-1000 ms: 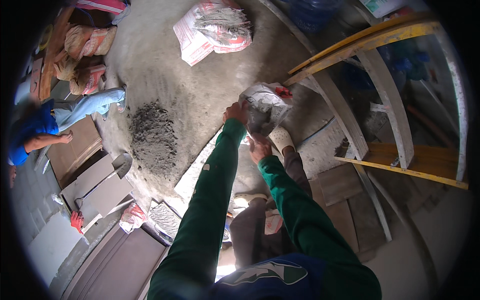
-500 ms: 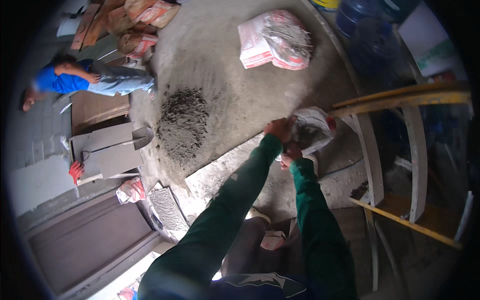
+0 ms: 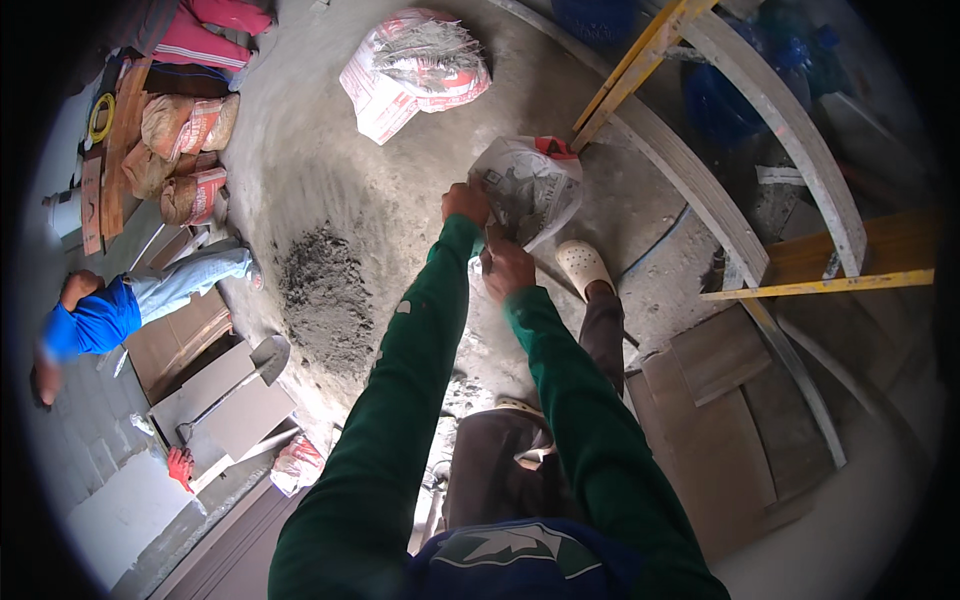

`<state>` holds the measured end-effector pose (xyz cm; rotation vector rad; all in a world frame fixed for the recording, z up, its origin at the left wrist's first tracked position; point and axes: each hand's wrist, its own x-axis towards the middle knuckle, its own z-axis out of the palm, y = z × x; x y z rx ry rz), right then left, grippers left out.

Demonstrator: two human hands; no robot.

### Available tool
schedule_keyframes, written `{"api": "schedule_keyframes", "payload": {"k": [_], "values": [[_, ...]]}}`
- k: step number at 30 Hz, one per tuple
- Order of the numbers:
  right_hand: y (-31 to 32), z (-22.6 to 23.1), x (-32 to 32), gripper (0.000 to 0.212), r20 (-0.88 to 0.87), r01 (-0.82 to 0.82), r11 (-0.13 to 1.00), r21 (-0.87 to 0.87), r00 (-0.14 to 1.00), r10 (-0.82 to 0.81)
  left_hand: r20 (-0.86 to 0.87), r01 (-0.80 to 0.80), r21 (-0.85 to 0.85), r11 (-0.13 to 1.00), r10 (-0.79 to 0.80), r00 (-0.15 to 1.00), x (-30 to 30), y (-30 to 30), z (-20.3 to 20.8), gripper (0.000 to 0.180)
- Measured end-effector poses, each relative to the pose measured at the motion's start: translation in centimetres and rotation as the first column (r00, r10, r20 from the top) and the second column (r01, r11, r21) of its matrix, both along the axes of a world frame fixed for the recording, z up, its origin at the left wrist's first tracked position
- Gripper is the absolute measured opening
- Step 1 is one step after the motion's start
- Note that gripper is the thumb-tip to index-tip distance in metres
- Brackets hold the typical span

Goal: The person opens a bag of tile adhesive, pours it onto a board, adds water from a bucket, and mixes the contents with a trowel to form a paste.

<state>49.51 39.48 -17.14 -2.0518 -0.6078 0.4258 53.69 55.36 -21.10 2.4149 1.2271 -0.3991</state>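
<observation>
Out in front of me is a white plastic sack (image 3: 540, 190) with a red patch and grey material inside. My left hand (image 3: 467, 204) is closed on the sack's near left edge. Just below it, my right hand (image 3: 511, 268) is closed at the sack's lower edge, its fingertips partly hidden. Left of my arms, a dark grey heap of loose mix (image 3: 325, 300) lies on the concrete floor. Farther off stands a larger white and red bag (image 3: 415, 75) with grey powder at its open top.
A yellow-railed ladder (image 3: 810, 150) stands close on the right. My pale clog (image 3: 584, 268) is near the sack. Leftward are a shovel (image 3: 270, 358), brown sacks (image 3: 185, 128), a red glove (image 3: 180, 466), a person in a blue shirt (image 3: 105, 315) and another's pink trousers (image 3: 210, 40).
My view has turned, so the sack and both hands appear farther left and higher. Both hands remain on the sack. My right clog and another person's pink trousers have come into view.
</observation>
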Motion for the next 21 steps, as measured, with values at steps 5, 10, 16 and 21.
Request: {"api": "schedule_keyframes", "payload": {"k": [5, 10, 16, 21], "values": [[-0.8, -1.0, -1.0, 0.010, 0.085, -0.003, 0.995, 0.104, 0.996, -0.006, 0.170, -0.066, 0.059, 0.996, 0.055, 0.984, -1.0, 0.4, -2.3, 0.063], [-5.8, -0.2, -2.9, 0.011, 0.078, -0.051, 0.990, 0.128, 0.996, 0.042, 0.214, 0.192, 0.304, 0.933, -0.263, 0.941, -0.6, 1.0, -1.9, 0.034], [-6.0, 1.2, -0.9, 0.023, 0.088, -0.120, 0.988, 0.096, 0.990, 0.112, 0.249, 0.062, -0.035, 0.997, -0.052, 0.967, -1.8, 1.1, 2.4, 0.070], [-3.4, 2.0, -2.7, 0.034, -0.088, -0.151, 0.983, -0.104, 0.986, 0.142, 0.310, -0.026, -0.051, 0.998, 0.040, 0.950, -3.1, 1.1, 7.6, 0.061]]}}
